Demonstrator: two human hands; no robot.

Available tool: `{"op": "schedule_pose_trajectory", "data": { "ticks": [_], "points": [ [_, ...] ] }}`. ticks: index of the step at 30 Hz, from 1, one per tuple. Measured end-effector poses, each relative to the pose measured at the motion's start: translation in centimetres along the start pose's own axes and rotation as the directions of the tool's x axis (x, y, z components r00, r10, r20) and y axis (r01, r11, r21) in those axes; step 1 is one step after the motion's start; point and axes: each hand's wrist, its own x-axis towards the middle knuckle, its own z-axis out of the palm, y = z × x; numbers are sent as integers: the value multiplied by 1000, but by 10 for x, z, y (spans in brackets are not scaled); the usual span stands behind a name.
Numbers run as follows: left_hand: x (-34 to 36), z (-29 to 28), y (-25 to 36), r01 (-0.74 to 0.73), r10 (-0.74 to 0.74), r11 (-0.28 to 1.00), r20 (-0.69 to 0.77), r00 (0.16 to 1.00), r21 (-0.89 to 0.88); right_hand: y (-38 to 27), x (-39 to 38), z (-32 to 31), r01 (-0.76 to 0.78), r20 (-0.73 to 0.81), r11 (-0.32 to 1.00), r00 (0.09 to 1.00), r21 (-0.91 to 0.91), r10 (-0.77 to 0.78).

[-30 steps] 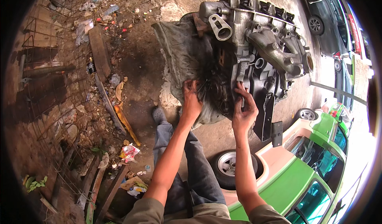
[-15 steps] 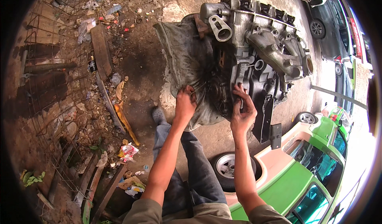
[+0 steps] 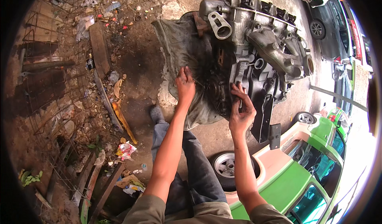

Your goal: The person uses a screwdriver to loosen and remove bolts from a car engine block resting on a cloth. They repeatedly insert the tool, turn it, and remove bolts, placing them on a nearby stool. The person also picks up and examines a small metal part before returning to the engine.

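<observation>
"Since the engine (image 3: 246,58) sits toward one o'clock, how complete is it?"

"Manifold's (image 3: 270,50) on; what's left, I can't tell. Right hand's (image 3: 242,111) fingers bend at the casing, left hand's (image 3: 185,90) reach over the cloth (image 3: 171,44); neither grip's clear."

"Obstacles?"

"Wheel (image 3: 225,160) at five, green vehicle (image 3: 274,180) at four, both apart from it."

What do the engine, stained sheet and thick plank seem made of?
Engine: mostly metal, probably cast aluminium, given its dull silver sheen. Sheet: probably fabric, matte and grimy, given its soft creases. Plank: likely wood, unpainted, given its brown, blocky look.
</observation>
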Motion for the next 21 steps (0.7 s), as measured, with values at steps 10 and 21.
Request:
{"op": "schedule_pose_trajectory", "data": {
  "ticks": [10,21],
  "points": [
    [37,19,20,66,-72,979,22,997,195,0,0,-1,4,5,1000,1000,-22,-4],
    [54,41,35,-152,96,891,149,984,428,1,-2,0,-7,3,1000,1000,-26,7]
  ]
}}
